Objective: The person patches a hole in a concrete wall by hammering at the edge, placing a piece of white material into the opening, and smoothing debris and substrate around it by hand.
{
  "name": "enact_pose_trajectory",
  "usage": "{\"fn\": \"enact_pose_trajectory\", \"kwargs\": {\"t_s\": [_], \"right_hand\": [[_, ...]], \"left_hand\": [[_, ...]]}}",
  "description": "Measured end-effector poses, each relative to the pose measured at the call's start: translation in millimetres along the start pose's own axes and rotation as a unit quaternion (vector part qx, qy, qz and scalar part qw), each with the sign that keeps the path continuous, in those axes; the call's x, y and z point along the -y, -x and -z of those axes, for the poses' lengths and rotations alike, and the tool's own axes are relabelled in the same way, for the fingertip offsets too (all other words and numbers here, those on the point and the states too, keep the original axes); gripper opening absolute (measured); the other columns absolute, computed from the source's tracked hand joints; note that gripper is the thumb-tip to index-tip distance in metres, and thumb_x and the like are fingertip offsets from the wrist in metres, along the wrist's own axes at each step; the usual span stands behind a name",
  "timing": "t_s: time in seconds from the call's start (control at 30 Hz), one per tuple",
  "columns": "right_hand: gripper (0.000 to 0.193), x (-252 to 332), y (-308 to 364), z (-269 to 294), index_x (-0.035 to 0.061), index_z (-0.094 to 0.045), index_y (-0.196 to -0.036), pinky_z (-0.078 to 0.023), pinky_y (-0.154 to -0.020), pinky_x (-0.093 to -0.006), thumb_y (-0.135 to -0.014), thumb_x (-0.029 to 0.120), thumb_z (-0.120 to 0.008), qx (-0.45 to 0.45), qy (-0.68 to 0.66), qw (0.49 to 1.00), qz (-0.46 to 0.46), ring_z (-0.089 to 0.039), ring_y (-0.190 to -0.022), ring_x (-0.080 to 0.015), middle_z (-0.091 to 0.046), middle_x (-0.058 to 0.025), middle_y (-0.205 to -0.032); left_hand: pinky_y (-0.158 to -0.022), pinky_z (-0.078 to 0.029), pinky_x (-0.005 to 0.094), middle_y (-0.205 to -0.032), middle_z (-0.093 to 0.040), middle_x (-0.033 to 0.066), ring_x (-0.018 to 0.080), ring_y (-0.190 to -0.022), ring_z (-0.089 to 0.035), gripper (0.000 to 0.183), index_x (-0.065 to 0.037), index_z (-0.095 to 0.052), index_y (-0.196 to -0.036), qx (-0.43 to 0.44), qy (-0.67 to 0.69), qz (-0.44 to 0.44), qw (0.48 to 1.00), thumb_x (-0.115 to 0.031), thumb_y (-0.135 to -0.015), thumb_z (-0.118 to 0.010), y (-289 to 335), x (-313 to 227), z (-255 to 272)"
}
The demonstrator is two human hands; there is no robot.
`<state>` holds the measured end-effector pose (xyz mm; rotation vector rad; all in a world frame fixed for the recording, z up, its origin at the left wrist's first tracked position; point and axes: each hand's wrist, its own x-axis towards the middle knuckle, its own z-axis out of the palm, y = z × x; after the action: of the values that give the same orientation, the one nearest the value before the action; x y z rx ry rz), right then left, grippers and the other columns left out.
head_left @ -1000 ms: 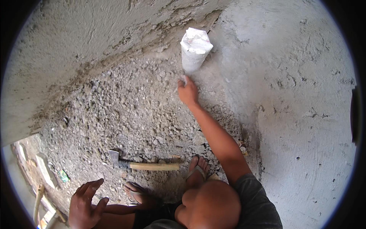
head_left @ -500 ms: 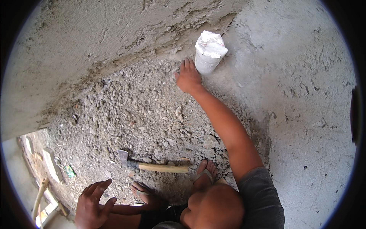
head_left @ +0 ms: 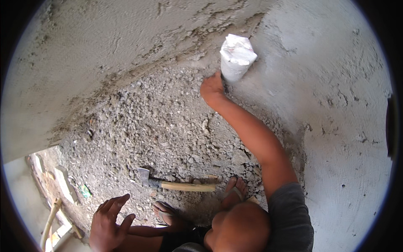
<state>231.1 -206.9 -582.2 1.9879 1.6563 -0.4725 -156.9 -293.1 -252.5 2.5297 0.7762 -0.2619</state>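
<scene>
My right hand (head_left: 213, 87) reaches far out to the gravel at the foot of an upright white pipe-like cylinder (head_left: 236, 66). Its fingers are bent inward and pressed together; whatever they may hold is hidden. A creased white wrapping covers the top of the cylinder. Close to me on the left, my left hand (head_left: 110, 224) is raised over my leg, fingers apart and holding nothing. Between my feet and the loose gravel (head_left: 155, 122) lies a hatchet (head_left: 180, 185) with a pale wooden handle, its metal head pointing left. Neither hand touches it.
A rough cement wall (head_left: 105, 50) rises along the far side, and a grey plastered surface (head_left: 344, 168) lies to the right. My sandalled feet (head_left: 168, 214) rest on the gravel. At the lower left are a pale block (head_left: 66, 185), a green scrap (head_left: 85, 191) and a wooden stick (head_left: 50, 222).
My right hand has turned and curled its fingers in beside the cylinder; they were stretched flat before. The whole view has shifted slightly, while my left hand keeps its spread pose.
</scene>
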Motion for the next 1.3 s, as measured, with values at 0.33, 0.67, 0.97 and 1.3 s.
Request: {"fn": "enact_pose_trajectory", "kwargs": {"t_s": [0.33, 0.67, 0.97, 1.3], "right_hand": [[0.032, -5, -37, -36, 0.0058, -0.075, -0.117, -0.033, -0.106, -0.0594, -0.093, 0.018, -0.058, -0.169, 0.231, 0.951, -0.116, -0.058, -0.125, -0.0355, -0.067, -0.0172, -0.130], [0.039, -21, -29, -22, 0.0009, -0.066, -0.128, -0.035, -0.107, -0.0496, -0.095, 0.014, -0.049, -0.110, 0.145, 0.982, -0.057, -0.052, -0.133, -0.0272, -0.063, -0.0176, -0.135], [0.033, -44, 47, -79, 0.0017, -0.064, -0.119, -0.034, -0.110, -0.0484, -0.095, 0.021, -0.051, -0.232, -0.256, 0.938, 0.033, -0.052, -0.127, -0.0327, -0.056, -0.0136, -0.129], [0.031, -51, 141, -82, 0.0059, -0.065, -0.119, -0.047, -0.098, -0.0512, -0.094, 0.024, -0.060, -0.097, -0.225, 0.969, -0.036, -0.056, -0.120, -0.0367, -0.058, -0.0164, -0.130]], "left_hand": [[-0.086, -0.056, 0.0447, -0.116, -0.070, 0.0188, 0.0384, -0.101, -0.068, 0.053, -0.001, -0.061, -0.125, 0.034, 0.038, 0.072, 0.996, -0.011, -0.077, -0.080, -10, -5, 0], [-0.088, -0.055, 0.0469, -0.117, -0.069, 0.0207, 0.0412, -0.105, -0.067, 0.052, 0.001, -0.059, -0.126, -0.008, 0.089, 0.043, 0.995, -0.009, -0.078, -0.078, -1, -4, -4], [-0.087, -0.055, 0.0471, -0.115, -0.069, 0.0234, 0.0432, -0.102, -0.068, 0.055, 0.001, -0.057, -0.127, 0.082, 0.084, 0.128, 0.985, -0.004, -0.076, -0.076, 2, 7, 0], [-0.084, -0.056, 0.0498, -0.118, -0.068, 0.0238, 0.0450, -0.101, -0.067, 0.065, 0.000, -0.047, -0.135, 0.038, 0.114, 0.045, 0.992, -0.003, -0.076, -0.075, 16, 8, 0]]}}
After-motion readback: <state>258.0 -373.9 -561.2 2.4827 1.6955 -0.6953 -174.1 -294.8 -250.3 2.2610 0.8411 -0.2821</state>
